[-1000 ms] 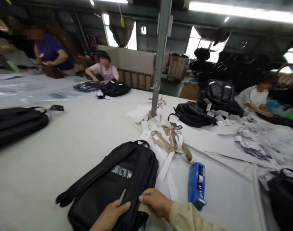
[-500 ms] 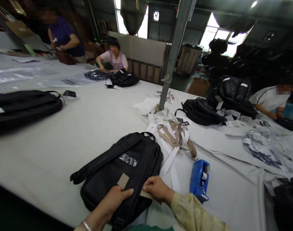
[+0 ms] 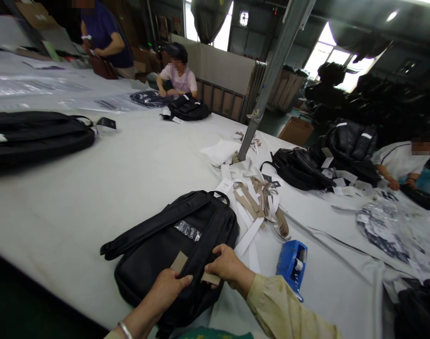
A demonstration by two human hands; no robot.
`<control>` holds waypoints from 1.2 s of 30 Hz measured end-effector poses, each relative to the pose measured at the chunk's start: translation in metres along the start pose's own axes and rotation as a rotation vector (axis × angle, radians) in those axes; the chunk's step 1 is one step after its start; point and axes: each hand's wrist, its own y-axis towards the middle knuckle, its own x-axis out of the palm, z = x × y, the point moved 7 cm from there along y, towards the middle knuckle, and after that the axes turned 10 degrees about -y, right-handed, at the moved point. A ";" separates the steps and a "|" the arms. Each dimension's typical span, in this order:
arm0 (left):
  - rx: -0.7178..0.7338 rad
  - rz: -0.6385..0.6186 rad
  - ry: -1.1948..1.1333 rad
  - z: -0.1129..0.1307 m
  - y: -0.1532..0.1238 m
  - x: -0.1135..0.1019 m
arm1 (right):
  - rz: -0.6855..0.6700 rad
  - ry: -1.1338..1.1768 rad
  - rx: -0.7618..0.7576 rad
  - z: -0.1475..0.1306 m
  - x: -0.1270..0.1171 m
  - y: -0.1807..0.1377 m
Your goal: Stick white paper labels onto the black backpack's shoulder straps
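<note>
Backpack (image 3: 172,240) lies near the table's (image 3: 77,207) front edge, both hands pinching a tan strip (image 3: 181,262).

Blue tape dispenser (image 3: 291,266), paper strips (image 3: 257,207), steel pole (image 3: 271,75), other black bags (image 3: 35,136)

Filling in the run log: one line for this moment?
left hand: on tan strip | right hand: pinching strip | black backpack: flat on table

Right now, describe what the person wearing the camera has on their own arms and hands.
Both hands are bare, with no gloves. The left hand has a thin silver bangle at the wrist, and no sleeve shows on that forearm. The right hand comes out of a long, loose, pale yellow-beige sleeve reaching to the wrist. No rings or watch can be made out.
</note>
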 end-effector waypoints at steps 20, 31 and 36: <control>0.204 -0.048 0.037 -0.004 0.012 0.005 | -0.129 -1.086 -1.151 -0.105 0.041 -0.016; 0.166 -0.084 -0.060 -0.006 0.013 0.002 | -0.219 -1.487 -1.649 -0.067 0.075 -0.008; 0.078 -0.258 -0.261 -0.009 0.010 0.010 | -0.024 -1.155 -1.547 -0.026 0.041 -0.022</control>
